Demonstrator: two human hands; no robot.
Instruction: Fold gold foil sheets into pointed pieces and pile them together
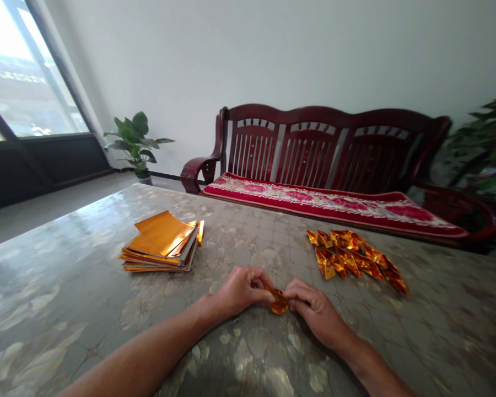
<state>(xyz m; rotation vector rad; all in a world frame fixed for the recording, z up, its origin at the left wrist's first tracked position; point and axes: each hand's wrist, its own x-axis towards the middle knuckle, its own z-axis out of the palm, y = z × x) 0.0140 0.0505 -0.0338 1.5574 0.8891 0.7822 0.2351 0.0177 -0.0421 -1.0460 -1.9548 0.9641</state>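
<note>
Between my two hands is a small folded piece of gold foil paper (278, 303), just over the tabletop. My left hand (243, 288) pinches its left end between thumb and fingers. On the other side, my right hand (311, 304) grips the right end with its fingers closed. The fingertips hide both ends of the piece. A stack of square gold foil sheets (161, 242) lies to the left, beyond my left hand. To the right, past my right hand, several folded gold foil shapes (351, 256) lie in rows close together.
The patterned grey table (86, 309) spreads under everything. Behind its far edge stands a dark red wooden bench (306, 149) with a red floral cushion (314, 199). A potted plant (138, 143) is on the floor at left, and more foliage (485, 149) at right.
</note>
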